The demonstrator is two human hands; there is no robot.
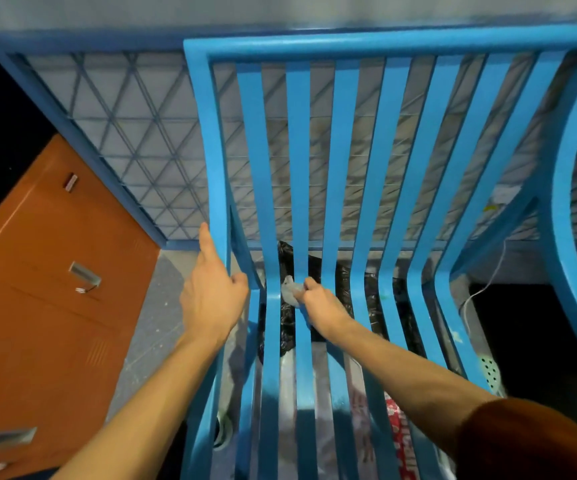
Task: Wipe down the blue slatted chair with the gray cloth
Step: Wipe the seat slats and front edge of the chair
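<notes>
The blue slatted chair [342,161] fills the middle and right of the head view, its back rising toward the top and its seat slats running toward me. My left hand [211,292] grips the chair's left side rail where back meets seat, its forefinger lying straight up along the rail. My right hand [318,303] holds the small bunched gray cloth [289,289] and presses it on a slat at the bend between seat and back. Only a corner of the cloth shows past my fingers.
An orange metal cabinet [55,271] with drawer handles stands at the left. A blue-framed wire mesh panel [124,133] sits behind the chair. Black plastic bags [342,292] lie under the seat, and a white cable [488,282] hangs at the right.
</notes>
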